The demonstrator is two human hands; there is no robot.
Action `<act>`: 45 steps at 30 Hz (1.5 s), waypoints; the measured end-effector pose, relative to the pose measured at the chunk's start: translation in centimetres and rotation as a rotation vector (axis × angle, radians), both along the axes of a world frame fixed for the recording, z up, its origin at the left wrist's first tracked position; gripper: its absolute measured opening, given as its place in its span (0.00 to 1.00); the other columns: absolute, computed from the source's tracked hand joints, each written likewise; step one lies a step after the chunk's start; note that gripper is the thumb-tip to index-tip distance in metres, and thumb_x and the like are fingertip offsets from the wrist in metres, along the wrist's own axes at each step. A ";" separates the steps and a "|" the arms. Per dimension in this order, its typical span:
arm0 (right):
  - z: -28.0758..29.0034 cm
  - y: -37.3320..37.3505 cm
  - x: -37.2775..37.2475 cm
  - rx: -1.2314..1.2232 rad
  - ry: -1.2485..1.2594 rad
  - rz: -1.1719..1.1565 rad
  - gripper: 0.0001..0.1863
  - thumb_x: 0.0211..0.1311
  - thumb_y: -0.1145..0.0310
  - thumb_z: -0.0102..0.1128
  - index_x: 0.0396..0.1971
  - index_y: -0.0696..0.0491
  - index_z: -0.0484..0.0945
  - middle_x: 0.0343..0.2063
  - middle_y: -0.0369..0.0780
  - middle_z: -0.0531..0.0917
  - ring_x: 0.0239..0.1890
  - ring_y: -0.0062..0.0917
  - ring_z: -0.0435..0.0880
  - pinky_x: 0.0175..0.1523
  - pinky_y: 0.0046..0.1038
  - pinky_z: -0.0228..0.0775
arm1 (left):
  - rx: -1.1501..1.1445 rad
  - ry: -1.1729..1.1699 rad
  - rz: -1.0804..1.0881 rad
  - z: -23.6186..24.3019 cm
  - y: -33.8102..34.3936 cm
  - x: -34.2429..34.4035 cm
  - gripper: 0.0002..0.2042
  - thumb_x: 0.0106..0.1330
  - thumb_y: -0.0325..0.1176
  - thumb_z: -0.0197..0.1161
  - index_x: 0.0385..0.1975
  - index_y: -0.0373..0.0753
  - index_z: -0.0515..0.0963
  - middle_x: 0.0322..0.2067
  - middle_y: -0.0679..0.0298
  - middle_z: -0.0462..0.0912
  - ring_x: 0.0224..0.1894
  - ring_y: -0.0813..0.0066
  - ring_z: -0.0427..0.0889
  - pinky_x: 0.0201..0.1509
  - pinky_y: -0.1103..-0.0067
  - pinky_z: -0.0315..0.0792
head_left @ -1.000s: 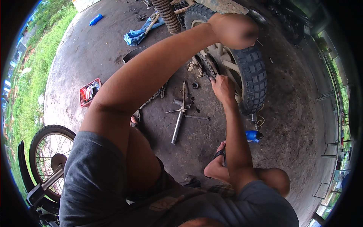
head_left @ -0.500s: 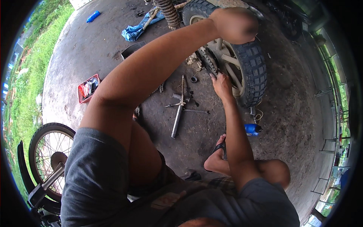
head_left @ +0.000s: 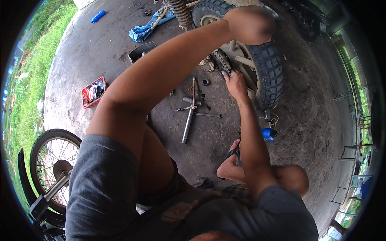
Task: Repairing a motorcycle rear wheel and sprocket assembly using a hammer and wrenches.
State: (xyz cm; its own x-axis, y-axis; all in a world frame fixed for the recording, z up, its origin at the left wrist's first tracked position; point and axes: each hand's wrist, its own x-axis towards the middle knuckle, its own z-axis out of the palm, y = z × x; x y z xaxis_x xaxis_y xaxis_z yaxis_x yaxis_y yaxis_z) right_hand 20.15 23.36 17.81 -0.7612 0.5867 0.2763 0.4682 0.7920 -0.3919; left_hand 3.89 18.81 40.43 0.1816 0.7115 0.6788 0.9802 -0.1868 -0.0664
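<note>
My left hand (head_left: 250, 26) is raised over the top of the knobby motorcycle tyre (head_left: 268, 74); it is blurred, so I cannot make out its fingers or what it touches. Lower down, my right hand (head_left: 234, 82) has its fingers curled at the dark chain and sprocket area (head_left: 221, 60) beside the pale wheel rim (head_left: 253, 91), gripping a part too hidden to name. Below these, on the concrete, lie a long metal bar tool (head_left: 187, 128), a spanner (head_left: 208, 115) and a small dark ring (head_left: 206, 82).
A red basket of small items (head_left: 86, 96), blue cloth (head_left: 140, 33), blue bottle (head_left: 97, 16) and dark tray (head_left: 136, 52) are left and behind. A second blue bottle (head_left: 268, 134) sits right of my foot. A spoked wheel (head_left: 42, 160) stands at lower left; railings line the right.
The whole view has shifted slightly, with floor items and wheel sitting higher in the picture. Both my hands stay at about the same places on the motorcycle.
</note>
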 end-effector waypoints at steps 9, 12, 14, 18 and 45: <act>-1.4 -1.1 0.4 -0.061 0.191 -0.071 0.20 0.76 0.57 0.63 0.36 0.64 0.83 0.34 0.58 0.86 0.39 0.56 0.86 0.42 0.48 0.76 | 0.119 0.007 -0.047 -0.7 -0.2 0.2 0.16 0.68 0.51 0.64 0.44 0.48 0.84 0.39 0.62 0.86 0.46 0.56 0.87 0.47 0.60 0.84; -1.3 -0.5 1.0 -0.137 -0.048 -0.080 0.25 0.77 0.53 0.61 0.41 0.66 0.83 0.32 0.60 0.86 0.38 0.59 0.85 0.43 0.51 0.75 | 0.043 -0.025 -0.029 -0.6 -0.3 0.3 0.19 0.68 0.54 0.62 0.48 0.47 0.84 0.45 0.60 0.88 0.51 0.56 0.87 0.54 0.61 0.83; -1.2 0.3 1.2 -0.166 -0.080 -0.043 0.25 0.76 0.52 0.62 0.38 0.65 0.84 0.30 0.60 0.85 0.35 0.59 0.85 0.41 0.51 0.75 | 0.052 -0.014 -0.029 -0.5 -0.2 0.4 0.19 0.69 0.54 0.61 0.49 0.48 0.84 0.46 0.60 0.88 0.52 0.56 0.87 0.55 0.61 0.83; -2.9 -0.7 1.1 -0.116 0.106 -0.068 0.23 0.76 0.54 0.62 0.45 0.63 0.84 0.37 0.59 0.86 0.43 0.58 0.85 0.46 0.49 0.76 | -0.020 0.022 0.031 -0.3 -0.3 0.4 0.21 0.69 0.54 0.60 0.53 0.49 0.84 0.49 0.60 0.87 0.53 0.56 0.87 0.56 0.61 0.83; -7.7 0.1 1.8 -0.095 0.145 -0.194 0.34 0.77 0.43 0.58 0.31 0.66 0.84 0.27 0.60 0.85 0.34 0.59 0.84 0.43 0.51 0.75 | 0.168 0.066 -0.142 -1.1 -1.1 0.7 0.14 0.66 0.44 0.65 0.39 0.39 0.83 0.34 0.60 0.84 0.43 0.58 0.85 0.50 0.66 0.82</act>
